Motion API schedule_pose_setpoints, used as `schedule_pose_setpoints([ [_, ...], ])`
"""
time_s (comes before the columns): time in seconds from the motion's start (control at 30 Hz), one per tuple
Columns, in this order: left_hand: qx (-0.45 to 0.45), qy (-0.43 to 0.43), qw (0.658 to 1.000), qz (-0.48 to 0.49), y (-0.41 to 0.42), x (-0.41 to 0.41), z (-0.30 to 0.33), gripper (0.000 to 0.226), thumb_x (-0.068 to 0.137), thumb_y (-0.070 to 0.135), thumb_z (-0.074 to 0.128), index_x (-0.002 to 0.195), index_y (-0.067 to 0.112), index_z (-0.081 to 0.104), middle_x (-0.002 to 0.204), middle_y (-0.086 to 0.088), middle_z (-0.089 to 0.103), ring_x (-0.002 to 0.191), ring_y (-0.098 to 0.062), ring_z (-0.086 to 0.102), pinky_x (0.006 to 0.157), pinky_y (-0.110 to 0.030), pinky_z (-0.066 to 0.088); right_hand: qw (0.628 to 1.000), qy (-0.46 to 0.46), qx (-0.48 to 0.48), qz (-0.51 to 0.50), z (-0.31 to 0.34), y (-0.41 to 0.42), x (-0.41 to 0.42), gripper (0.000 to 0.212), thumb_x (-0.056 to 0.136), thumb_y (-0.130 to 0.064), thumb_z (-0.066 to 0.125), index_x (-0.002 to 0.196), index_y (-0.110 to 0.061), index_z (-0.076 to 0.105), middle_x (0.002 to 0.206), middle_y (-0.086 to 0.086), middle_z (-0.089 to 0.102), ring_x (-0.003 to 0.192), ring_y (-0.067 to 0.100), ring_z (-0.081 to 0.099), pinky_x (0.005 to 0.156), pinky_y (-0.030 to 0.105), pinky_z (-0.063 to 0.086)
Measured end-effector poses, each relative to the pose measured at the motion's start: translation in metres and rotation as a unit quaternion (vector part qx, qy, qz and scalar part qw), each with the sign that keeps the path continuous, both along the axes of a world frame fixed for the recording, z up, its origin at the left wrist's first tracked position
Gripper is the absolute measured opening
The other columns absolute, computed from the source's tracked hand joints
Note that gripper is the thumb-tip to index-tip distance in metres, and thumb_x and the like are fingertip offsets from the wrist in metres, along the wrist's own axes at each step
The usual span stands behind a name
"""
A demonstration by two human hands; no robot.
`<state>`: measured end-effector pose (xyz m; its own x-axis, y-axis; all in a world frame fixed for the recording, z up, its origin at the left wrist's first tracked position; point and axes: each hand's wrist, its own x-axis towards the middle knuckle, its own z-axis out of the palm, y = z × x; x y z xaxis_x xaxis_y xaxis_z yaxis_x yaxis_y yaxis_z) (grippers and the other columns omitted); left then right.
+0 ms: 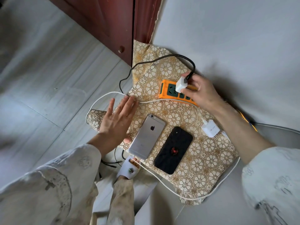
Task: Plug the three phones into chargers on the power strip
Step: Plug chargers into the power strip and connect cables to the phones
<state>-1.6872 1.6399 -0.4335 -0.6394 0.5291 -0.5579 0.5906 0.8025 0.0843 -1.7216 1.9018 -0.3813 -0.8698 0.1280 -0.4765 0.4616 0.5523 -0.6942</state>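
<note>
An orange power strip [177, 95] with dark green socket faces lies right of centre in the frame. A white charger block [182, 84] with a black braided cable [162, 60] sits at its upper sockets. Below it, near the middle of the frame, a silver phone [146, 138] and a black phone [173, 150] with a red spider mark lie back up, side by side. A second white charger [210, 128] rests just right of them, its white cable [113, 95] looping round the table edge.

All this lies on a small table covered in a cream and gold floral cloth [203, 161], set against a pale wall, with grey floor at left and a dark red wooden door in the upper middle.

The right hand [201, 93] pinches the charger block between thumb and fingers over the strip. The left hand [116, 117] is spread flat, fingers apart, fingertips touching the white cable at the cloth's left edge.
</note>
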Motion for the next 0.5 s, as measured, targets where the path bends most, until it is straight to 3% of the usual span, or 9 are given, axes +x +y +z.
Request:
schedule_pose_setpoints([
  [0.1, -0.013, -0.004, 1.000, 0.011, 0.004, 0.001, 0.001, 0.141, 0.058, 0.059, 0.072, 0.127, 0.010, -0.041, 0.140, -0.007, -0.040, 0.130, -0.022, -0.033, 0.109, -0.048, -0.016, 1.000, 0.004, 0.002, 0.001, -0.001, 0.001, 0.004, 0.045, 0.080, 0.001, 0.063, 0.121, -0.014, 0.053, 0.126, 0.005, 0.058, 0.113, 0.011, 0.056, 0.096, 0.021, 0.043],
  [0.2, -0.020, -0.014, 1.000, 0.015, 0.007, 0.001, 0.001, 0.142, 0.059, 0.057, 0.073, 0.121, 0.010, -0.046, 0.137, -0.007, -0.043, 0.129, -0.022, -0.035, 0.110, -0.048, -0.015, 0.999, 0.017, 0.020, 0.022, -0.003, 0.001, 0.011, 0.037, 0.077, 0.004, 0.064, 0.109, -0.013, 0.056, 0.119, 0.010, 0.061, 0.107, 0.018, 0.061, 0.093, 0.027, 0.049],
  [0.3, -0.023, -0.020, 0.999, 0.018, 0.007, 0.000, 0.001, 0.142, 0.061, 0.055, 0.073, 0.116, 0.010, -0.050, 0.137, -0.008, -0.044, 0.129, -0.022, -0.036, 0.110, -0.048, -0.015, 0.995, 0.022, 0.088, 0.046, -0.010, 0.002, 0.012, 0.038, 0.077, -0.005, 0.067, 0.113, -0.014, 0.058, 0.112, 0.009, 0.064, 0.097, 0.013, 0.062, 0.079, 0.007, 0.048],
  [0.33, -0.025, -0.021, 0.999, 0.019, 0.008, 0.000, 0.002, 0.141, 0.062, 0.055, 0.073, 0.116, 0.010, -0.050, 0.139, -0.008, -0.043, 0.129, -0.022, -0.036, 0.110, -0.048, -0.015, 0.992, 0.021, 0.110, 0.056, -0.011, 0.001, 0.012, 0.041, 0.078, -0.008, 0.067, 0.118, -0.015, 0.057, 0.113, 0.008, 0.064, 0.098, 0.015, 0.061, 0.080, 0.009, 0.049],
  [0.43, -0.033, -0.024, 0.999, 0.023, 0.010, 0.000, 0.004, 0.141, 0.062, 0.053, 0.073, 0.114, 0.010, -0.052, 0.147, -0.010, -0.036, 0.128, -0.022, -0.037, 0.110, -0.048, -0.015, 0.987, 0.028, 0.137, 0.077, -0.011, -0.003, 0.012, 0.047, 0.079, -0.010, 0.066, 0.123, -0.016, 0.052, 0.119, 0.010, 0.062, 0.108, 0.026, 0.059, 0.095, 0.040, 0.049],
  [0.5, -0.035, -0.026, 0.999, 0.024, 0.011, 0.001, 0.005, 0.141, 0.062, 0.052, 0.073, 0.113, 0.010, -0.052, 0.145, -0.009, -0.038, 0.128, -0.022, -0.036, 0.110, -0.048, -0.015, 0.986, 0.033, 0.139, 0.088, -0.008, -0.007, 0.012, 0.048, 0.077, -0.012, 0.069, 0.122, -0.014, 0.051, 0.118, 0.010, 0.061, 0.106, 0.024, 0.060, 0.094, 0.040, 0.049],
])
